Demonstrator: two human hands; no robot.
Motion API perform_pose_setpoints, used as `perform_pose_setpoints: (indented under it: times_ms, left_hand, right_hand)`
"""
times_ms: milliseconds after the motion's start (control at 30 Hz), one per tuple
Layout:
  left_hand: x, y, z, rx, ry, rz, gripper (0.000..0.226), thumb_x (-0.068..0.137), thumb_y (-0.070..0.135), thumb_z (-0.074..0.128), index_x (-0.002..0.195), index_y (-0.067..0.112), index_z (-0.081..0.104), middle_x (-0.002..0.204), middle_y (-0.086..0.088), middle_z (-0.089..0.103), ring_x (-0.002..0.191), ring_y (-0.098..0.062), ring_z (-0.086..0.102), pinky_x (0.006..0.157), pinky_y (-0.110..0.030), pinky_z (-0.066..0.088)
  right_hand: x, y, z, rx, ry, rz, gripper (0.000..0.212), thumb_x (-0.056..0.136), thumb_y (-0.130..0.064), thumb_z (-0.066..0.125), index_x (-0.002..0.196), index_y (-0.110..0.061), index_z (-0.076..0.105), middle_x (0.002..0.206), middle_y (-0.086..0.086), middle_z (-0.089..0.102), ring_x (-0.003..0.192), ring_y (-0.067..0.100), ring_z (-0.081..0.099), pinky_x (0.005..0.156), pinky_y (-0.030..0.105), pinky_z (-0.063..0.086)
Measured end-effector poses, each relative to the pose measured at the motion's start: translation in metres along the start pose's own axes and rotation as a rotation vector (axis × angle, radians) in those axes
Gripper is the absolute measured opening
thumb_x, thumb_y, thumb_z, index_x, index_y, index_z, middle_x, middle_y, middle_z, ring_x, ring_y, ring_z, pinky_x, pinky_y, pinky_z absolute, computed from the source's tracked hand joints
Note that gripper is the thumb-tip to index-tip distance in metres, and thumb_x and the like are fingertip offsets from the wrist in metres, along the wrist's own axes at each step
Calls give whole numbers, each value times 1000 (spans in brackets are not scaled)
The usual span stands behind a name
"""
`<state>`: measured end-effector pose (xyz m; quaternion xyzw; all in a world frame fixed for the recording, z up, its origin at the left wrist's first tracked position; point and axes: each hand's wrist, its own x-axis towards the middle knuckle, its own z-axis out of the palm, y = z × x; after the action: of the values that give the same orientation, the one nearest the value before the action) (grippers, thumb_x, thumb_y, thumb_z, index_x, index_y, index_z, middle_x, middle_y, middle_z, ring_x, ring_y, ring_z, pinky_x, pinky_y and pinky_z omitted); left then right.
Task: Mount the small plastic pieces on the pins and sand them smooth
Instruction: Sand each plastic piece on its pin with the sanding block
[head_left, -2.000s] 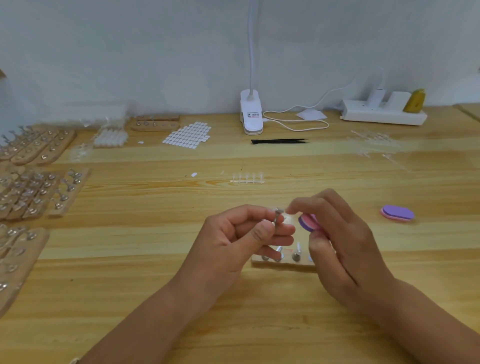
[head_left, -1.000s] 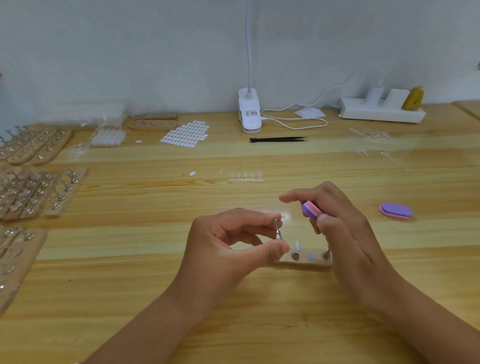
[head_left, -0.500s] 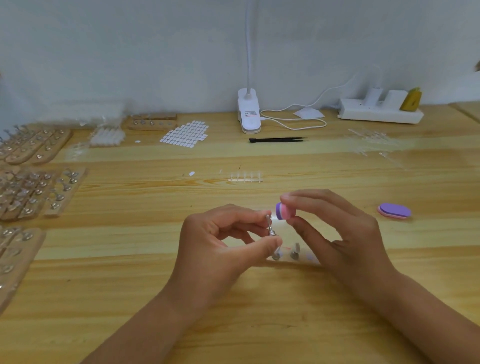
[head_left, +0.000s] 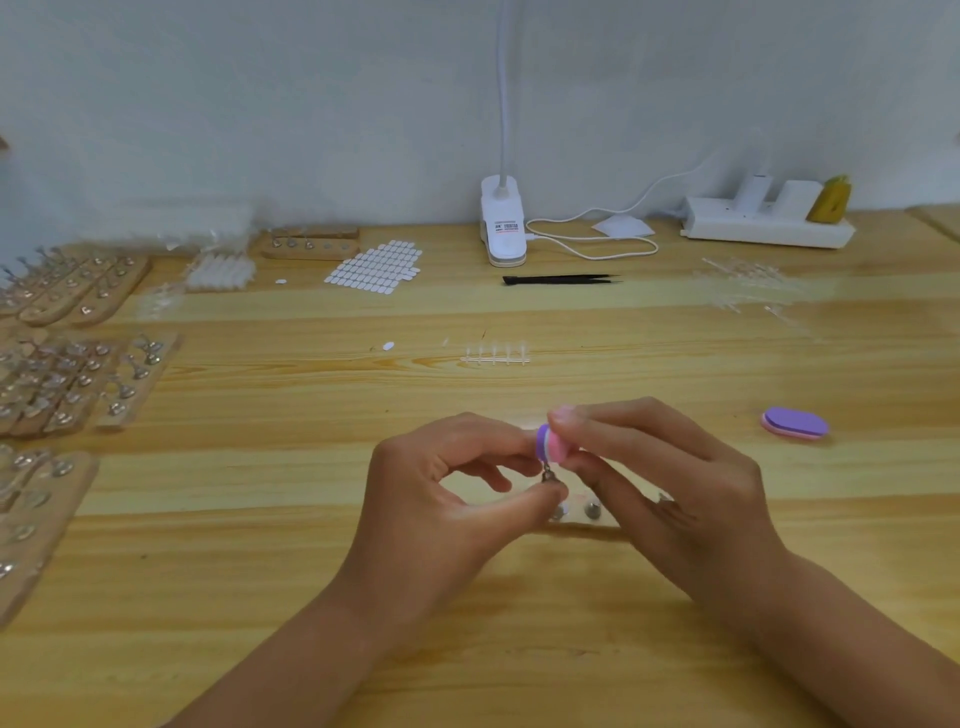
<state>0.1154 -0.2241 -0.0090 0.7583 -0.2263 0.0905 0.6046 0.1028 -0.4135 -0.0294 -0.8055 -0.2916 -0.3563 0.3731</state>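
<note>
- At the near middle of the counter (head_left: 260, 519), the left hand (head_left: 447, 499) pinches a small metal pin (head_left: 548, 474) between thumb and forefinger. Its fingers are curled closed on the pin, which stands roughly upright.
- The right hand (head_left: 675, 483) holds a purple-and-pink sanding block (head_left: 550, 442), its fingers clamped on it from above and below. The block's purple face meets the top of the pin.
- The plastic piece on the pin is hidden behind the block.
- Just under the hands lies a wooden strip (head_left: 587, 526), partly covered, with two more pins (head_left: 592, 511) standing in it.
- Well apart to the right, a second sanding block (head_left: 795, 423) lies flat.
- Farther back are a clear sprue of small pieces (head_left: 496, 354), a sheet of white pieces (head_left: 376, 267), black tweezers (head_left: 561, 279), a white clip lamp (head_left: 501, 223) and a power strip (head_left: 763, 223).
- Along the left edge lie rows of wooden strips filled with pins (head_left: 67, 384).
</note>
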Motion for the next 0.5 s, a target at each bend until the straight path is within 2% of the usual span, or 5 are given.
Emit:
perform_pose_setpoints:
  times_ms: [100, 200, 267, 400, 500]
  left_hand:
    - [2, -2, -3, -13, 17, -1, 34, 64, 9, 87, 95, 20, 78, 85, 9, 75, 79, -13, 72, 64, -27, 58]
    - [2, -1, -1, 16, -11, -14, 34, 66, 6, 88, 94, 21, 78, 85, 10, 75, 80, -13, 72, 65, -28, 58]
    - [1, 0, -1, 36, -24, 10, 34, 66, 7, 87, 94, 23, 78, 85, 10, 75, 81, -13, 72, 65, -26, 57]
    - [3, 0, -3, -17, -3, 14, 35, 66, 9, 86, 97, 23, 78, 87, 12, 75, 81, -10, 72, 66, -25, 58]
    - [3, 2, -1, -56, -40, -7, 34, 68, 7, 84, 95, 26, 78, 87, 11, 76, 81, -11, 72, 67, -22, 56]
  right_hand:
    - [1, 6, -5, -28, 18, 60, 29, 86, 0, 75, 114, -4, 68, 105, 3, 71, 103, 5, 67, 93, 17, 51]
    - [3, -2, -2, -2, 66, 6, 27, 89, -5, 70, 116, -4, 66, 108, 1, 69, 108, 3, 66, 95, 14, 48]
    - [0, -3, 1, -23, 38, -14, 25, 90, -5, 69, 115, -4, 66, 106, 2, 69, 105, 5, 67, 95, 14, 48]
    - [0, 4, -3, -98, 53, 71, 25, 86, -1, 75, 110, -3, 72, 100, 3, 72, 98, 5, 67, 92, 13, 49]
    - [1, -4, 0, -40, 78, -15, 24, 89, -4, 70, 113, -4, 67, 106, 4, 71, 107, 6, 67, 95, 15, 49]
